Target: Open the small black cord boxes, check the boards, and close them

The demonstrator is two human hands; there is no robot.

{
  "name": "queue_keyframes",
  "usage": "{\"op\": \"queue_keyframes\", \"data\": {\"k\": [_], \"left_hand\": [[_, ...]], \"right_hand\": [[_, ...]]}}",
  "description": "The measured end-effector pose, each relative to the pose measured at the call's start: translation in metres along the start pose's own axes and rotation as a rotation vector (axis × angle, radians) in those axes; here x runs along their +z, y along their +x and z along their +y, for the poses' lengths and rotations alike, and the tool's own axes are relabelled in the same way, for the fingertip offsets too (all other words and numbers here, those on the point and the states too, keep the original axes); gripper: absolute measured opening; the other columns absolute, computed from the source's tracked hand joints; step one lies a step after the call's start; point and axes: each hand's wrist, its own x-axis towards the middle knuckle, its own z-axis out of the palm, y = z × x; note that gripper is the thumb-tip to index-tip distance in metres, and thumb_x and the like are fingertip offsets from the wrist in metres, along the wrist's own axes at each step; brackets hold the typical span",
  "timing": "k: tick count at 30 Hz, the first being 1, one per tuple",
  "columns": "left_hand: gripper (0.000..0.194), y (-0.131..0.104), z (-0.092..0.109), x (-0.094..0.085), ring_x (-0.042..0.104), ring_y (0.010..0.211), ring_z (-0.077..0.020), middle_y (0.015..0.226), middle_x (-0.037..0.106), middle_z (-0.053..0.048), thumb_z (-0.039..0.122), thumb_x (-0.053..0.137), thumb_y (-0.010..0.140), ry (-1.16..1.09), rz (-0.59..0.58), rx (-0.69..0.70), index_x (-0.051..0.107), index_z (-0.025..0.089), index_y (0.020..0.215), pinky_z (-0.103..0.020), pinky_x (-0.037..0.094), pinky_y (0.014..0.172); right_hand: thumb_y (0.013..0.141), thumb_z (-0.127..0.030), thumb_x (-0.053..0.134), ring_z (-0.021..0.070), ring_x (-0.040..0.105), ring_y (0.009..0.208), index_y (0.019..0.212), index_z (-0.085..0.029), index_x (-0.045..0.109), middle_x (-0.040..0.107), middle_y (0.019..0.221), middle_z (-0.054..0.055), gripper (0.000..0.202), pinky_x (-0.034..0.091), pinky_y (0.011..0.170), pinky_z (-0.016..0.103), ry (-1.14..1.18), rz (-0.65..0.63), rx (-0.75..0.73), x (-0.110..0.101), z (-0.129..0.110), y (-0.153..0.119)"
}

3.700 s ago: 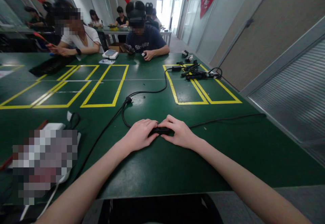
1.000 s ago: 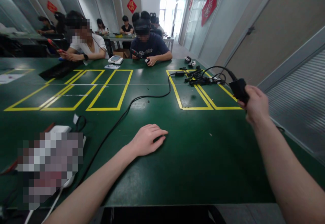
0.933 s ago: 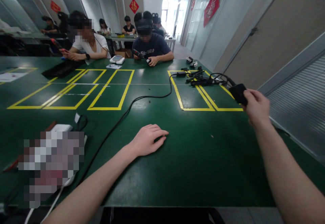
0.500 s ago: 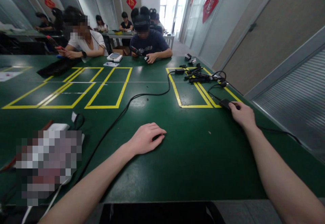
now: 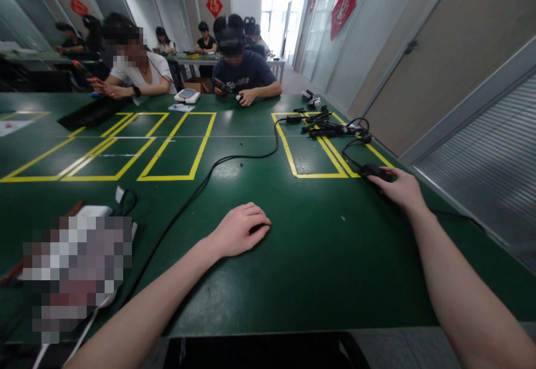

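Note:
My left hand (image 5: 243, 229) rests on the green table, loosely curved, its fingers stretched forward and a dark gap showing between thumb and index finger. I see nothing in it. At the right side of the table, my right hand (image 5: 402, 189) is closed on a small black power adapter (image 5: 374, 171), with the thumb along its near side. A thin black cable leads from the adapter to a tangle of black cables and plugs (image 5: 330, 126). Another black cable (image 5: 456, 215) runs away to the right beyond my wrist. The fingers partly cover the adapter.
Yellow tape rectangles (image 5: 192, 157) mark the green tabletop (image 5: 310, 268). A long black cable (image 5: 201, 187) curves past my left arm. Blurred-out items (image 5: 79, 268) lie at the left. Two people sit across, one handling a small object near a white device (image 5: 187, 96).
The adapter has tilted in my right hand, and the fingers have shifted over it. My left hand keeps its place on the table. The whole view has shifted slightly.

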Motion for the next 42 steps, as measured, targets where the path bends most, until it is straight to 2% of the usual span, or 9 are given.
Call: {"op": "queue_keyframes", "data": {"k": [6,14,19,22,25,28,32,36,42], "left_hand": [[0.023,0.0,0.0,0.0,0.069,0.099,-0.0204,0.103,0.077,-0.007,0.026,0.055,0.102,-0.021,0.009,0.004,0.076,0.019,0.103,-0.035,0.057,0.09],[0.025,0.0,0.001,0.0,0.069,0.099,-0.0204,0.103,0.077,-0.007,0.028,0.054,0.103,-0.018,-0.003,0.002,0.077,0.02,0.104,-0.037,0.058,0.092],[0.025,0.0,0.001,0.001,0.069,0.099,-0.0207,0.104,0.077,-0.007,0.028,0.053,0.103,-0.022,-0.002,-0.002,0.077,0.02,0.104,-0.037,0.058,0.092],[0.024,0.0,0.001,0.0,0.069,0.098,-0.0206,0.103,0.077,-0.007,0.028,0.054,0.103,-0.019,-0.001,-0.005,0.077,0.02,0.103,-0.036,0.058,0.091],[0.022,0.0,0.001,0.0,0.069,0.098,-0.0206,0.102,0.077,-0.006,0.026,0.056,0.102,-0.019,0.004,0.001,0.076,0.02,0.102,-0.035,0.057,0.09],[0.021,0.0,0.002,-0.001,0.069,0.099,-0.0208,0.103,0.077,-0.006,0.026,0.056,0.102,-0.017,0.0,-0.002,0.076,0.02,0.103,-0.035,0.057,0.089],[0.022,0.0,0.002,-0.001,0.069,0.1,-0.0208,0.104,0.077,-0.006,0.026,0.055,0.103,-0.017,-0.003,-0.007,0.076,0.02,0.103,-0.035,0.057,0.09],[0.021,-0.001,0.001,0.0,0.069,0.099,-0.0209,0.103,0.077,-0.006,0.025,0.056,0.102,-0.012,0.002,0.007,0.076,0.019,0.102,-0.035,0.056,0.089],[0.022,-0.001,0.0,0.001,0.069,0.097,-0.02,0.102,0.077,-0.006,0.026,0.055,0.102,-0.01,0.005,0.015,0.076,0.02,0.102,-0.034,0.056,0.088]], "right_hand": [[0.094,-0.039,0.059,0.022,0.066,0.053,0.123,-0.008,0.071,0.073,0.074,0.012,0.044,0.053,0.062,0.033,0.116,-0.046,0.228,-0.005,-0.007,-0.001],[0.091,-0.022,0.06,0.0155,0.059,0.045,0.139,-0.008,0.059,0.076,0.103,0.02,0.05,0.053,0.055,0.031,0.205,-0.003,0.324,-0.003,-0.008,-0.002],[0.087,-0.026,0.071,0.0105,0.058,0.046,0.147,-0.013,0.055,0.067,0.132,0.022,0.064,0.052,0.052,0.029,0.248,-0.015,0.296,-0.007,-0.011,-0.007],[0.081,-0.033,0.079,0.0108,0.058,0.048,0.145,-0.016,0.058,0.065,0.138,0.023,0.069,0.051,0.052,0.03,0.245,-0.026,0.268,-0.009,-0.012,-0.01],[0.075,-0.036,0.082,0.0139,0.06,0.055,0.136,-0.016,0.064,0.067,0.135,0.019,0.067,0.053,0.06,0.033,0.19,-0.044,0.215,-0.009,-0.01,-0.009],[0.073,-0.037,0.082,0.0231,0.068,0.079,0.134,-0.014,0.064,0.068,0.132,0.017,0.068,0.054,0.073,0.036,0.128,-0.035,0.158,-0.007,-0.007,-0.005],[0.071,-0.035,0.082,0.03,0.064,0.108,0.125,-0.014,0.066,0.069,0.117,0.015,0.06,0.052,0.088,0.038,0.06,0.006,0.107,-0.006,-0.005,-0.002],[0.067,-0.036,0.082,0.0293,0.063,0.105,0.122,-0.016,0.065,0.066,0.103,0.009,0.061,0.049,0.088,0.037,0.082,0.04,0.072,-0.007,-0.003,0.0],[0.059,-0.038,0.081,0.0265,0.064,0.086,0.105,-0.018,0.07,0.065,0.088,0.004,0.052,0.047,0.074,0.035,0.15,0.059,0.031,-0.005,0.0,0.003]]}}
